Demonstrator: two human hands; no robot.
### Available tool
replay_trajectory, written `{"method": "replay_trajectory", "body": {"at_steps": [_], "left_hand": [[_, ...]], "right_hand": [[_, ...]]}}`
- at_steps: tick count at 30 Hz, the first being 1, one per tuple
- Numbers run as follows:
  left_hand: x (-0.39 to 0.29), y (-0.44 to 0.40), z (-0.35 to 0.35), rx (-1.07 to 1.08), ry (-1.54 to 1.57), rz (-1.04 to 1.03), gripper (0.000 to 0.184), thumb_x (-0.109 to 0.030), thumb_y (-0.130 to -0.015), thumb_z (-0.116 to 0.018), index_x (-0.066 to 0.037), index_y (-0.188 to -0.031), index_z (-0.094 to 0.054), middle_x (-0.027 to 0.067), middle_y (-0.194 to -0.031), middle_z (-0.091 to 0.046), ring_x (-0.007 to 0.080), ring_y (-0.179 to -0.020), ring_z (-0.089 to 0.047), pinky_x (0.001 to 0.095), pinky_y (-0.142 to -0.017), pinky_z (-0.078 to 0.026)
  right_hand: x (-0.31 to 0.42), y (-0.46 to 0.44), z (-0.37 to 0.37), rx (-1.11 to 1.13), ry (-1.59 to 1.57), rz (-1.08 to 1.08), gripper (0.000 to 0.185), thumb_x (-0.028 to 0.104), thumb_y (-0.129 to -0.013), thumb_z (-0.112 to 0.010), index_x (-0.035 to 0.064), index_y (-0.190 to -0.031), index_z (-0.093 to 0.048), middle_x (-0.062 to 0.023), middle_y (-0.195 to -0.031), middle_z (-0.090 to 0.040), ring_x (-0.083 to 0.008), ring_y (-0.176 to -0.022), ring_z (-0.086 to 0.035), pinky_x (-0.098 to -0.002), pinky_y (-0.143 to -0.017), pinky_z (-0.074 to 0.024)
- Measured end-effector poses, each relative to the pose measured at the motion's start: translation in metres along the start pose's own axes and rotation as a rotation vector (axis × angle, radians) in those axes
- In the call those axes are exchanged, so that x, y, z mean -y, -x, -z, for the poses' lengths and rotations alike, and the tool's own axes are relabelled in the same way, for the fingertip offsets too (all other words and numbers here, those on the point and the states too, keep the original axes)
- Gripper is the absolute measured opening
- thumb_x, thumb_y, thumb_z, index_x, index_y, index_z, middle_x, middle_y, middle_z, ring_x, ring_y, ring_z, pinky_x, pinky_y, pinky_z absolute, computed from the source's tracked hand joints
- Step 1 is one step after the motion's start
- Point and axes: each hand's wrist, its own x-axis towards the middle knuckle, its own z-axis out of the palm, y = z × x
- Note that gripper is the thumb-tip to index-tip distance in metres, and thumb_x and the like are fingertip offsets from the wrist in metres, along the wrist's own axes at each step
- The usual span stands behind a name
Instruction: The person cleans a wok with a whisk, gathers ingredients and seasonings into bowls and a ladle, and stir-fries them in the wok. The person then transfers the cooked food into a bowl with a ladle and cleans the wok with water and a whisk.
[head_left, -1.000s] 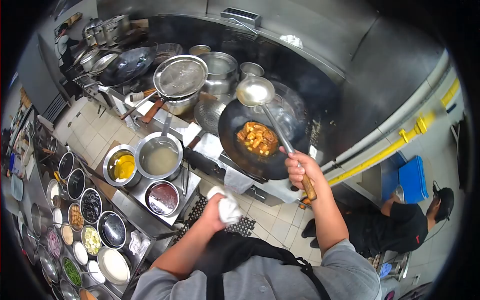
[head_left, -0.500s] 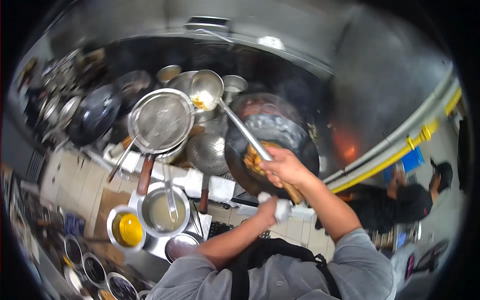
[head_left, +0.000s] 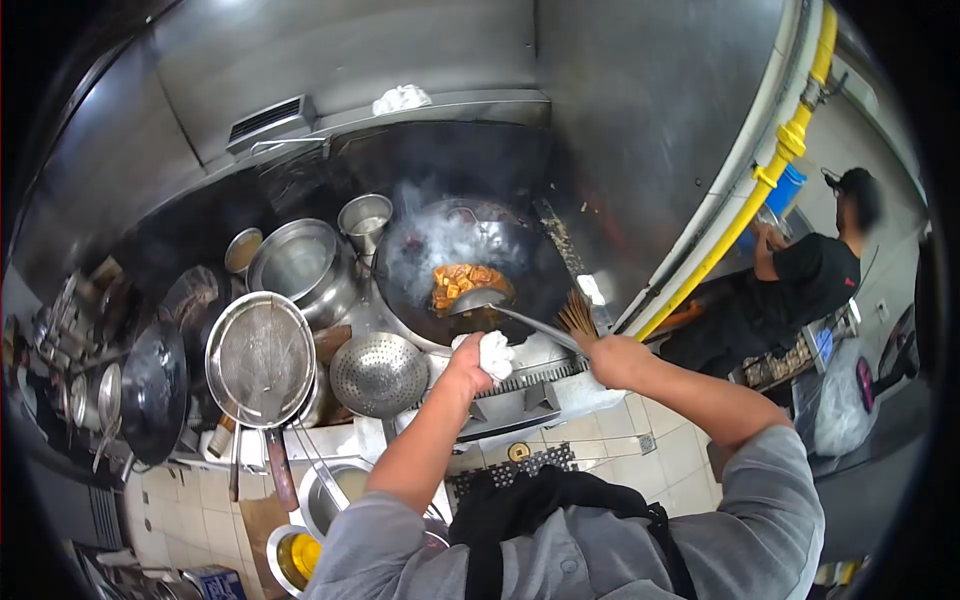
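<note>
My right hand (head_left: 618, 362) is closed round the handle of a metal ladle (head_left: 480, 299). The ladle's bowl rests against the near side of some orange-brown chunks of food (head_left: 470, 280) in a black wok (head_left: 540, 270). At the wok's near edge, my left hand (head_left: 466, 370) is closed on a bunched white cloth (head_left: 496, 356); whether it grips the rim through the cloth is hidden. Smoke or steam rises from the wok. A bamboo brush (head_left: 577, 316) stands just beyond my right hand.
Left of the wok are a perforated strainer (head_left: 380, 375), a round mesh strainer (head_left: 262, 350), a metal pot (head_left: 290, 258) and a small metal container (head_left: 366, 216). A bowl of yellow liquid (head_left: 275, 552) sits lower left. A yellow pipe (head_left: 770, 180) runs along the right; a co-worker (head_left: 820, 265) stands beyond it.
The ladle has come down from above the pots on the left into the wok beside the food. My right hand has drawn back to the right. The camera view has turned. More smoke shows.
</note>
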Motion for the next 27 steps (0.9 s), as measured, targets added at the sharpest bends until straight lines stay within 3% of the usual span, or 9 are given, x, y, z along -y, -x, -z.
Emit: {"method": "replay_trajectory", "body": {"at_steps": [4, 7, 8, 10, 13, 16, 21, 23, 27], "left_hand": [[0.043, -0.023, 0.04, -0.078, 0.021, -0.162, 0.026, -0.027, -0.096, -0.041, -0.009, -0.095, -0.059, 0.009, -0.078, -0.064, 0.028, -0.07, -0.064, 0.0471, -0.064, -0.056], [0.083, -0.016, 0.07, 0.272, 0.052, 0.072, 0.026, -0.029, -0.096, -0.043, -0.009, -0.098, -0.059, 0.0111, -0.08, -0.064, 0.0295, -0.073, -0.064, 0.0476, -0.065, -0.055], [0.079, 0.007, 0.031, -0.026, 0.051, -0.04, 0.025, -0.028, -0.095, -0.043, -0.01, -0.096, -0.06, 0.0096, -0.077, -0.063, 0.029, -0.069, -0.063, 0.0458, -0.061, -0.054], [0.049, 0.0, 0.012, 0.123, 0.101, -0.072, 0.028, -0.028, -0.095, -0.041, -0.01, -0.091, -0.061, 0.0075, -0.076, -0.063, 0.0271, -0.064, -0.062, 0.0418, -0.058, -0.053], [0.027, -0.019, 0.033, 0.433, 0.071, -0.006, 0.025, -0.025, -0.094, -0.045, -0.006, -0.09, -0.061, 0.0085, -0.08, -0.065, 0.026, -0.067, -0.064, 0.0398, -0.058, -0.054], [0.067, 0.048, -0.021, -0.483, -0.397, -0.337, 0.021, -0.014, -0.087, -0.057, 0.001, -0.1, -0.06, 0.0115, -0.088, -0.066, 0.0237, -0.073, -0.066, 0.0414, -0.064, -0.055], [0.114, -0.001, 0.034, -0.448, -0.672, -0.75, 0.042, -0.012, -0.075, -0.065, 0.006, -0.112, -0.058, 0.0132, -0.108, -0.063, 0.0235, -0.096, -0.062, 0.0357, -0.084, -0.048], [0.088, 0.028, -0.015, -0.556, -0.582, -0.581, 0.033, -0.015, -0.077, -0.063, 0.004, -0.104, -0.059, 0.0125, -0.097, -0.066, 0.0225, -0.085, -0.064, 0.0351, -0.07, -0.051], [0.04, 0.02, 0.025, -0.035, -0.246, -0.157, 0.016, -0.016, -0.087, -0.049, -0.007, -0.075, -0.055, 0.0075, -0.063, -0.058, 0.0241, -0.052, -0.058, 0.0385, -0.042, -0.045]], "right_hand": [[-0.016, -0.031, -0.023, -0.165, -0.042, 0.012, 0.044, 0.013, -0.085, -0.051, 0.0013, -0.128, -0.047, -0.0247, -0.092, -0.066, -0.0388, -0.084, -0.065, -0.0473, -0.076, -0.0516], [-0.039, -0.028, -0.02, -0.405, -0.163, 0.142, 0.039, 0.014, -0.083, -0.057, -0.0002, -0.119, -0.053, -0.0221, -0.081, -0.066, -0.0338, -0.067, -0.066, -0.0434, -0.06, -0.0533], [-0.035, -0.019, 0.008, -0.174, -0.472, -0.011, 0.031, 0.014, -0.083, -0.06, -0.0011, -0.11, -0.056, -0.0166, -0.072, -0.063, -0.0278, -0.058, -0.063, -0.0399, -0.052, -0.0521], [-0.046, -0.026, 0.02, 0.041, -0.855, -0.161, 0.015, 0.013, -0.085, -0.06, -0.0019, -0.086, -0.058, -0.004, -0.058, -0.053, -0.0113, -0.041, -0.051, -0.029, -0.034, -0.0446], [-0.042, -0.045, 0.041, 0.047, -0.983, -0.333, 0.014, 0.009, -0.086, -0.059, -0.0019, -0.078, -0.057, -0.0054, -0.058, -0.052, -0.0138, -0.042, -0.051, -0.0306, -0.034, -0.0409], [-0.049, -0.056, 0.046, 0.083, -1.189, -0.472, 0.015, 0.009, -0.088, -0.058, -0.0002, -0.076, -0.055, -0.0059, -0.059, -0.052, -0.0141, -0.043, -0.049, -0.0293, -0.034, -0.0375], [-0.011, -0.023, 0.023, 0.22, -1.499, -0.422, 0.009, 0.008, -0.089, -0.057, 0.0025, -0.084, -0.052, -0.0068, -0.063, -0.05, -0.0128, -0.044, -0.044, -0.0273, -0.034, -0.0345], [0.004, -0.018, 0.01, 0.303, -1.665, -0.43, 0.01, 0.011, -0.09, -0.056, 0.0059, -0.088, -0.047, -0.0051, -0.067, -0.049, -0.0098, -0.044, -0.04, -0.0246, -0.035, -0.0331], [-0.003, -0.006, -0.041, 0.577, -2.069, -0.354, 0.011, 0.015, -0.094, -0.052, 0.0056, -0.091, -0.048, 0.0018, -0.065, -0.044, -0.004, -0.046, -0.039, -0.0196, -0.034, -0.0303]]}}
